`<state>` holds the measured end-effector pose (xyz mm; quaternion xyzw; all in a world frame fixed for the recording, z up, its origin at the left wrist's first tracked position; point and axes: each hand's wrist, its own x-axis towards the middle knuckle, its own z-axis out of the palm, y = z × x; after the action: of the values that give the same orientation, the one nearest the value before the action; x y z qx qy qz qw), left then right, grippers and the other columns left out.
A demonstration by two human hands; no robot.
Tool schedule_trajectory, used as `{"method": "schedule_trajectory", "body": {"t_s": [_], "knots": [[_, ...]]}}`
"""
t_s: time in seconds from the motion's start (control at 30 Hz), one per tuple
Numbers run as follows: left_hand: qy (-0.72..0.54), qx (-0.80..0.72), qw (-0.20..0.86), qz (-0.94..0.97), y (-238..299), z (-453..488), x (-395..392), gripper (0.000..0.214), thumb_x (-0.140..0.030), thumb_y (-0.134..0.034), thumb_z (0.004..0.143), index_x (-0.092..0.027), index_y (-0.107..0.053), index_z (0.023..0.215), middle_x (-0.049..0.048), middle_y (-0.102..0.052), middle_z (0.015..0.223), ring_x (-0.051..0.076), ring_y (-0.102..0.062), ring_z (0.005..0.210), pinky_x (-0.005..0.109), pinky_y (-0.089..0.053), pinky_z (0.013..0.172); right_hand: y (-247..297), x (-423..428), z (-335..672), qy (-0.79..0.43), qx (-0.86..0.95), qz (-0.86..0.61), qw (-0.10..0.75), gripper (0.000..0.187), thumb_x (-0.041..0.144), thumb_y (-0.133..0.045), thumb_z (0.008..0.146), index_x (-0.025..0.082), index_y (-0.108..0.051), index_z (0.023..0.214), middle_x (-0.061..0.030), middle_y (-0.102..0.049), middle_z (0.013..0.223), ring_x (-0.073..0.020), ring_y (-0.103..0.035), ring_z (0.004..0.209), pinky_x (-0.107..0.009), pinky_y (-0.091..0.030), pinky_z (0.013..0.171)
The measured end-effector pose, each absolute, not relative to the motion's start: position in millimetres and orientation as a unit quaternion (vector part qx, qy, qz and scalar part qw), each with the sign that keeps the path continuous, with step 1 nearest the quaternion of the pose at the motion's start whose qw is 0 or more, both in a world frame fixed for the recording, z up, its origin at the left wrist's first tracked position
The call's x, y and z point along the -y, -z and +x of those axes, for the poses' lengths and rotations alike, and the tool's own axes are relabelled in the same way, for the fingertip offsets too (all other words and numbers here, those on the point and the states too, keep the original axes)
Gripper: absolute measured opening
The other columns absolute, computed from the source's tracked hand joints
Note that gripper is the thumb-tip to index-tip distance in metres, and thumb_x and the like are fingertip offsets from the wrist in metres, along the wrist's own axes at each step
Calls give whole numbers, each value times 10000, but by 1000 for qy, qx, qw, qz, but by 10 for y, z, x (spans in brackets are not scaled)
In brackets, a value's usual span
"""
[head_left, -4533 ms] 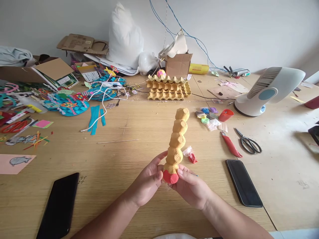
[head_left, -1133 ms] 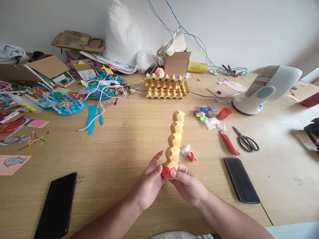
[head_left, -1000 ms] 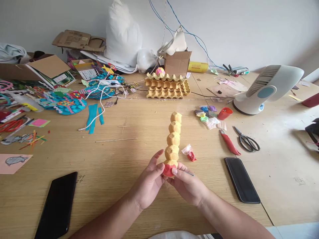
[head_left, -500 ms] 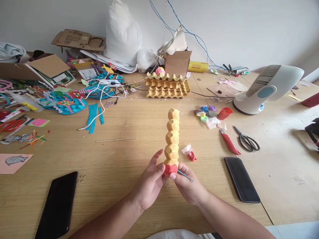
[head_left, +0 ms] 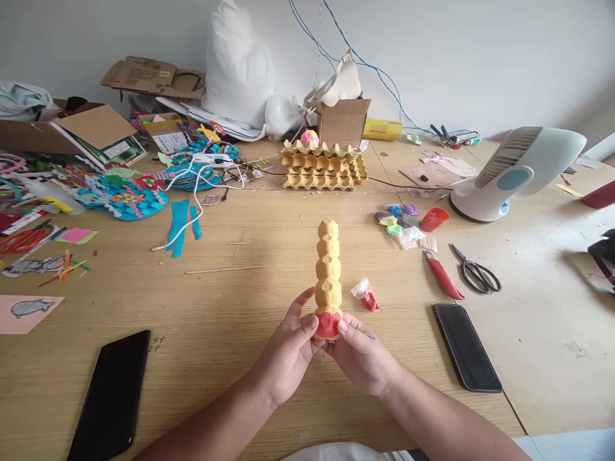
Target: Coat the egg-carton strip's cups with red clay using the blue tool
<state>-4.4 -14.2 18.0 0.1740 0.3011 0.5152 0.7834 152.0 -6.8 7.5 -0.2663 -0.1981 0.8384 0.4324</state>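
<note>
I hold a yellow strip of egg-carton cups that points away from me over the wooden table. A lump of red clay covers its near end. My left hand pinches that end from the left, thumb on the clay. From the right, my right hand presses its fingers on the clay. A thin blue stick pokes out beside the right hand's fingers. A small bag with red clay lies just right of the strip.
Black phones lie at the near left and at the right. A red utility knife, scissors, clay bags, a red cup and a white fan sit to the right. Stacked egg trays and paper crafts fill the back.
The strip has swung from leaning right to pointing straight away. The red clay end has turned and been pressed under both hands. The blue stick shows less than half a second ago.
</note>
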Motion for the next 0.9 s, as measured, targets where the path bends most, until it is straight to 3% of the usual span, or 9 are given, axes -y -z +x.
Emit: {"method": "schedule_trajectory", "body": {"t_s": [0.2,0.47,0.7,0.83,0.9], "knots": [[-515,-337,756,224,-135,-38,176,731,-270,-809,842,-306,-434,1468,39,-746,1005,170,-657,957,319,-445,900,-67,94,1485,-831,194,-278,440,232,386,-859,801,200,-792,923,-39,-745,984,-177,-611,929,-335,-433,924],[-527,-364,726,251,-116,-11,216,715,-270,-820,829,-291,-433,1430,46,-767,977,205,-678,976,388,-434,958,-120,122,1450,-823,215,-273,449,220,376,-862,795,210,-791,920,-44,-759,980,-201,-633,990,-352,-432,959],[-519,-354,741,238,-105,-24,193,753,-298,-833,816,-302,-430,1453,44,-761,1004,192,-655,995,352,-428,944,-117,118,1438,-806,243,-279,461,181,317,-871,786,205,-793,903,-32,-748,929,-177,-622,919,-333,-429,934],[-521,-316,775,166,-162,-27,151,566,-390,-709,920,-306,-488,1434,40,-741,1027,163,-656,938,298,-460,838,-103,92,1472,-810,241,-279,455,173,314,-866,793,199,-792,899,-23,-729,889,-162,-596,859,-316,-428,858],[-521,-317,780,139,-193,-28,134,488,-339,-689,938,-305,-529,1398,28,-732,1014,139,-654,893,268,-467,788,-104,78,1495,-812,252,-274,449,199,328,-870,790,193,-790,912,-26,-725,887,-163,-593,858,-320,-422,858]]}}
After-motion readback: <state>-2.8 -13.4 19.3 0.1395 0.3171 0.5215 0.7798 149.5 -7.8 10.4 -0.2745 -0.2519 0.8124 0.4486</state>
